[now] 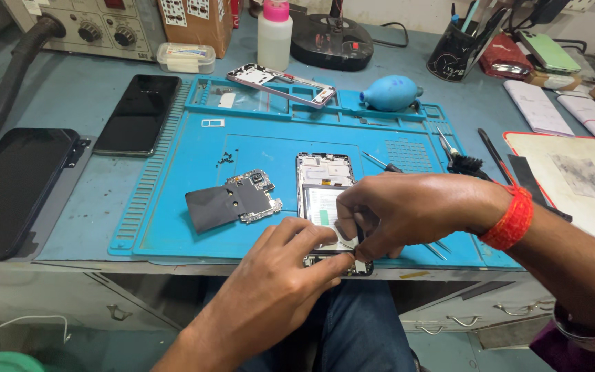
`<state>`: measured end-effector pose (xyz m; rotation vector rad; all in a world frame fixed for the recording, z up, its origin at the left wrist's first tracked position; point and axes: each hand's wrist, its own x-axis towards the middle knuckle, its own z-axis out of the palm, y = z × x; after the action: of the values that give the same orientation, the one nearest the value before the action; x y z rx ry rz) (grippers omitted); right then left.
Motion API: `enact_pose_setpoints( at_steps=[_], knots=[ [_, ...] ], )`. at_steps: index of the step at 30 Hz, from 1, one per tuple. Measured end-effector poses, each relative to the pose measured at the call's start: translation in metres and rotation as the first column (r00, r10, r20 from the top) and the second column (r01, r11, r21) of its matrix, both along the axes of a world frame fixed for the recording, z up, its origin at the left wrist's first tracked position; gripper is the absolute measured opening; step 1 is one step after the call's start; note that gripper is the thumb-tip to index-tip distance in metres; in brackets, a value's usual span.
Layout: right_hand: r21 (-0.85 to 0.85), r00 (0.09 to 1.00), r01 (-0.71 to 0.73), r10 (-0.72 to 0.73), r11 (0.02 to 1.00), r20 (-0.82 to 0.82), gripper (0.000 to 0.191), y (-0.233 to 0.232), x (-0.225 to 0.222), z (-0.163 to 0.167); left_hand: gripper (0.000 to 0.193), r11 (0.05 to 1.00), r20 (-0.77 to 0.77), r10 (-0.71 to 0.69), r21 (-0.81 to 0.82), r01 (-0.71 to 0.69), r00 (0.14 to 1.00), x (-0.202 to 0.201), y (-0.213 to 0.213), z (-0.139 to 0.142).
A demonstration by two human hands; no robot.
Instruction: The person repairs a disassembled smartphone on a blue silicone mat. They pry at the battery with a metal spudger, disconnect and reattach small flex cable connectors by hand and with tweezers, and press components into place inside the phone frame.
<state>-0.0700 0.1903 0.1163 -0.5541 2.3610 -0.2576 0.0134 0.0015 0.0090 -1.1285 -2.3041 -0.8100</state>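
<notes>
Both hands on 1 opened phone (325, 200) at front edge of blue mat (173, 227). Left hand (277, 275) fingers press its lower end; right hand (394, 210) fingers pinch a thin tool on it. 1 circuit board (253, 196) just left. 2 dark phones (136, 114) far left on surface (91, 207).

Matt blue rubbery mat (173, 165), glossy black phone glass (138, 114).

Brown labelled carton (200, 24), table's back
</notes>
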Motion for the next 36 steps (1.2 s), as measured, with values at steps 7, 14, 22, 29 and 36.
enact_pose_setpoints(
  at_steps=[7,14,22,29,36],
  knots=[
    [-0.065,0.997,0.004,0.001,0.998,0.075,0.032,-0.001,-0.008,-0.002,0.025,1.000,0.032,-0.013,-0.005,0.013,0.999,-0.001,0.001,0.006],
    [-0.045,0.999,-0.020,0.022,0.999,0.038,0.032,-0.002,-0.007,-0.001,0.031,0.992,0.005,-0.034,-0.119,0.034,0.999,-0.003,-0.001,0.010],
    [-0.028,1.000,-0.028,0.028,0.999,0.008,0.030,-0.003,-0.004,0.000,0.036,0.981,-0.013,-0.037,-0.189,0.034,0.999,-0.005,-0.001,0.012],
    [-0.063,1.000,-0.003,0.004,0.998,0.027,0.028,-0.001,-0.005,-0.003,0.038,0.978,0.045,-0.043,-0.202,0.051,0.998,-0.005,0.001,0.018],
    [-0.060,1.000,0.016,-0.014,0.998,0.024,0.029,-0.002,-0.005,-0.002,0.047,0.966,0.024,-0.040,-0.255,0.045,0.999,-0.005,0.002,0.022]
  ],
)
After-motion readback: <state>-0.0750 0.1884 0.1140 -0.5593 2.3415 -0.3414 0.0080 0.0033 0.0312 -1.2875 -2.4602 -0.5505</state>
